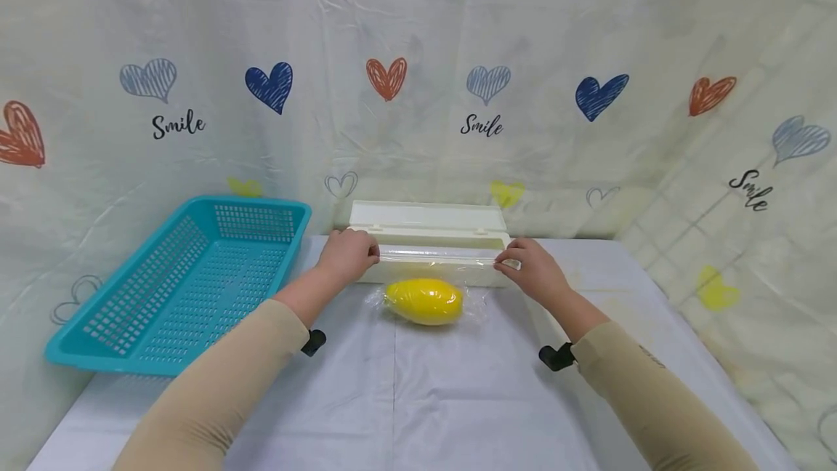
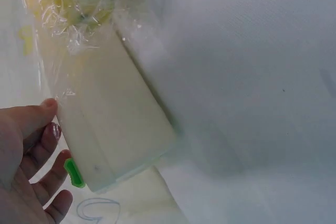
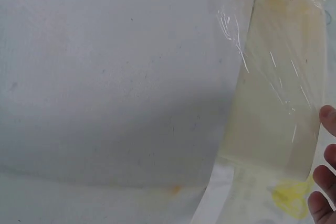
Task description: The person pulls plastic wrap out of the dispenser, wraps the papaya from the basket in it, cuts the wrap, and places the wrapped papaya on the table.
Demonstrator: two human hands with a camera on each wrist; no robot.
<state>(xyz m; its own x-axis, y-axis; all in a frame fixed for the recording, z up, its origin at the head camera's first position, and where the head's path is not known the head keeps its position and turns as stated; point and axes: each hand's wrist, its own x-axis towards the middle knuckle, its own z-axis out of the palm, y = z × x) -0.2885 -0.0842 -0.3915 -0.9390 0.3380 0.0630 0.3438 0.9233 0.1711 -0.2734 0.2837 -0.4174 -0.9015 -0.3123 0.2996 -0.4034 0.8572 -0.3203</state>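
A cream plastic wrap dispenser box (image 1: 434, 272) lies crosswise at the back of the table, its lid (image 1: 425, 216) raised. Inside sits a roll of clear plastic wrap (image 1: 434, 252). My left hand (image 1: 346, 254) pinches the film between thumb and forefinger at the box's left front edge. At the right end, my right hand (image 1: 535, 273) pinches the film's other side; its fingers are partly cut off in the right wrist view. Just in front of the box rests a yellow oval fruit (image 1: 425, 302) with a greenish tip, in clear film that spreads loosely at both ends.
A turquoise perforated basket (image 1: 171, 368) stands on the left side of the table, close to my left forearm. Behind the box hangs a heart-printed curtain (image 1: 425, 137). A green piece (image 2: 74, 173) sticks out at the box edge. White cloth (image 1: 458, 413) covers the table.
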